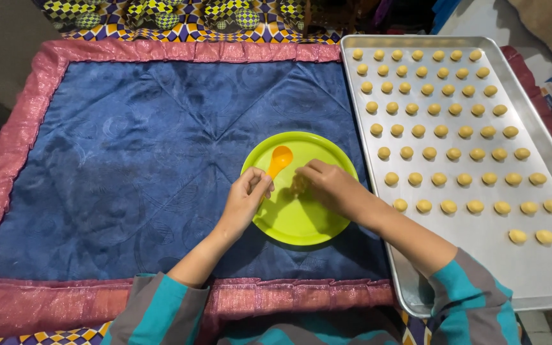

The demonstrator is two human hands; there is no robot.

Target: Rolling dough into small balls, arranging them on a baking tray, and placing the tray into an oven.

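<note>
Head view, and the left hand [245, 199] has its fingers closed around the handle of an orange spoon [278, 161] over the lime-green plate [301, 223]. Long axis runs diagonally, bowl pointing up and away toward the plate's far rim. Right hand [330, 186] pinches a small dough lump [299, 185] at plate centre. Beside the plate, a metal tray [544, 275] carries rows of dough balls [439, 131].

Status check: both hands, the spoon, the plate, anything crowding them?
Left hand gripping orange spoon over green plate. Right hand pinching small dough bit on plate. Metal tray of dough balls alongside, nothing blocking.
</note>
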